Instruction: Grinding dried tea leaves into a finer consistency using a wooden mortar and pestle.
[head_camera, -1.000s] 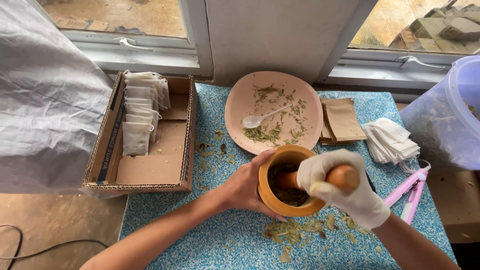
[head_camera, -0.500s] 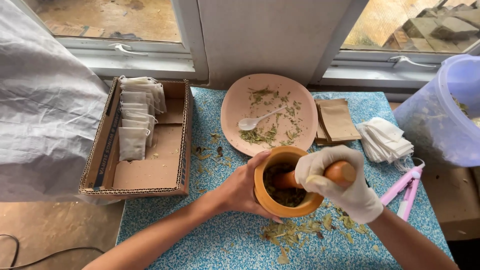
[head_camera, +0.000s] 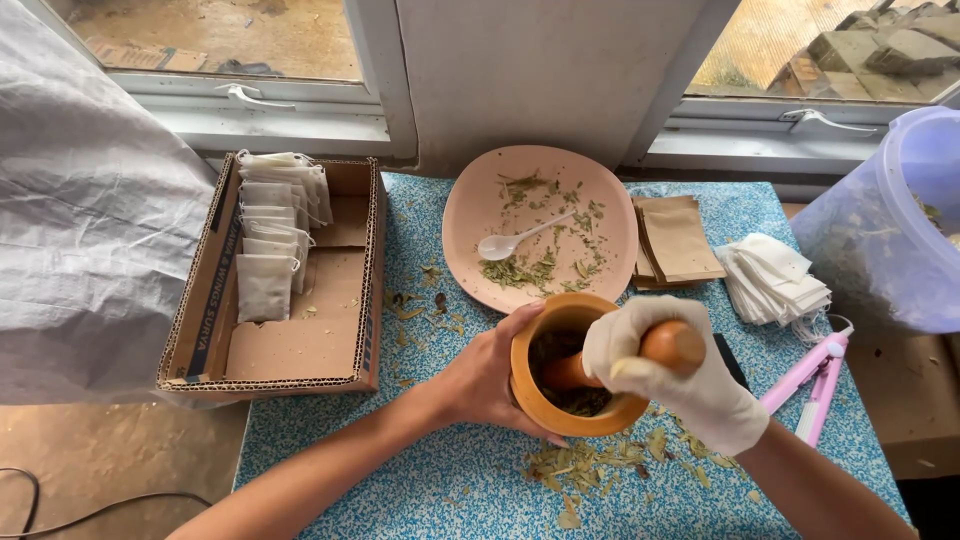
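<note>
While the gloved right hand (head_camera: 665, 375) closes its fingers around the wooden pestle (head_camera: 640, 352) and the bare left hand (head_camera: 490, 378) wraps its fingers on the left wall of the wooden mortar (head_camera: 540, 400), the mortar stands near the middle of the blue speckled table (head_camera: 470, 480), just near of the pink plate (head_camera: 480, 200). I judge the main risk is that a hard or slanted push of the pestle tips the mortar or throws out the dark crushed leaves inside it, because the pestle leans to the right over the rim; many dry leaf pieces (head_camera: 590, 465) already lie on the table at the near side. A wide swing of the right elbow can also hit the pink clip tool (head_camera: 810, 380) or the stack of white filter bags (head_camera: 775, 280), which are close on the right. The plate with the white spoon (head_camera: 510, 242) almost touches the mortar on the far side, so there is little room there. On the left, the cardboard box (head_camera: 350, 350) with filled tea bags stands near but apart. More open room seems to be on the near side of the table, between the two arms.
</note>
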